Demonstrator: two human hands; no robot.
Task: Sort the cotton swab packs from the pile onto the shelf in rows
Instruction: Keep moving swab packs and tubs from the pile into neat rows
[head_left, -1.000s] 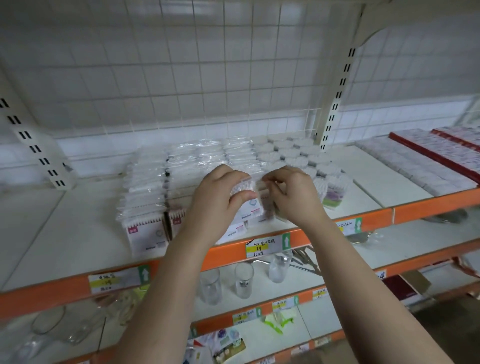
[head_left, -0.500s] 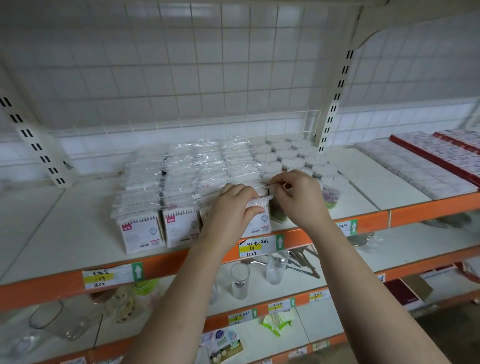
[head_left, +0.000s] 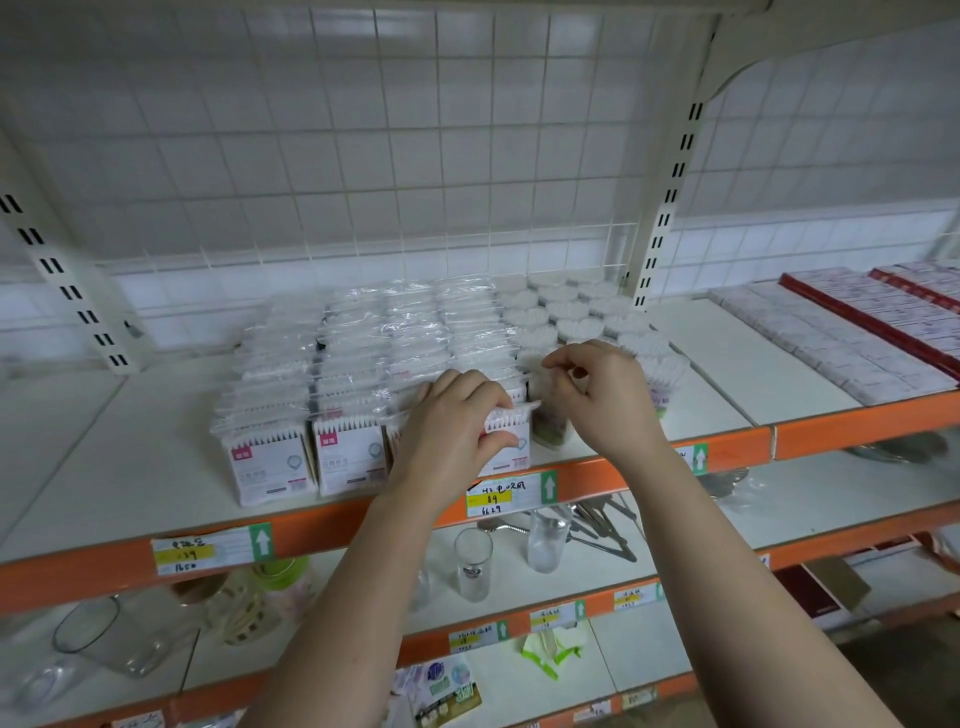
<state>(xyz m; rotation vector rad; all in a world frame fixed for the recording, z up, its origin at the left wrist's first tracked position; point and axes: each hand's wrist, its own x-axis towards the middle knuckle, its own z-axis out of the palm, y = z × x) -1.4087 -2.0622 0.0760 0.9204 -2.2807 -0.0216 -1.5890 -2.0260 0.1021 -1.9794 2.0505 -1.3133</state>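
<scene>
Near shelf (head_left: 130, 467) front, pack (head_left: 511, 449) upright, long axis vertical

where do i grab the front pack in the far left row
Pinch the top edge of the front left pack, coming from above. It stands upright at the shelf edge, with other packs close behind and to its right, which leaves its top and front free.

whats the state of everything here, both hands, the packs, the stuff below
left hand, grips the top of the front pack
held cotton swab pack, upright at the front of a row
right hand, fingers curled at that pack's top corner, grip unclear
shelved cotton swab packs, upright in rows
round swab tubs, standing behind the right hand
shot glass, upright
</scene>
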